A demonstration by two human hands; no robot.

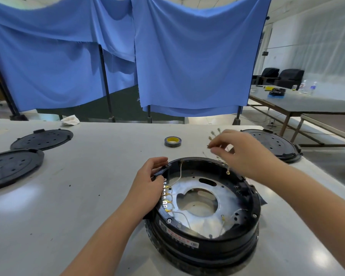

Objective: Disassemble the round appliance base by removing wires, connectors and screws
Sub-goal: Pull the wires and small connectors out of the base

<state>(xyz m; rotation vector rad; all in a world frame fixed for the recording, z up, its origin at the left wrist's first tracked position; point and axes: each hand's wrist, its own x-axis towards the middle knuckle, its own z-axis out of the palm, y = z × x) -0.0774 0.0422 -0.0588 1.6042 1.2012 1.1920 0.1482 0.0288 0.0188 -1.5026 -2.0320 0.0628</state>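
The round appliance base (203, 208) sits open-side up on the white worktable (72, 196), directly in front of the person. All positions below are referenced to this base.

**Current state**
- The left hand (150, 180) grips the base's far-left rim, fingers curled over the edge beside the terminal row (165, 194), bracing the housing.
- The right hand (241, 151) is raised just beyond the far-right rim, thumb and fingertips pinched on a small connector (209, 146) at the end of a thin wire; the contact is slightly blurred.
- Loose removed terminals (214, 134) lie beyond the far rim, near the right hand.
- Several wires (179, 173) remain attached inside the base, and at least one rim screw (169, 220) remains seated on the near-left side.
- A roll of tape (172, 141) stands beyond the far rim. Black perforated covers (42, 138) lie well to the left, and another is on the right.

**Recommended procedure**
1. Maintain downward pressure on the rim so the base does not lift or rotate.
2. Pull by the metal connector, not the wire, in line with its tab.
3. Deposit each removed part with the existing pile.
4. Clear remaining wires before loosening screws.
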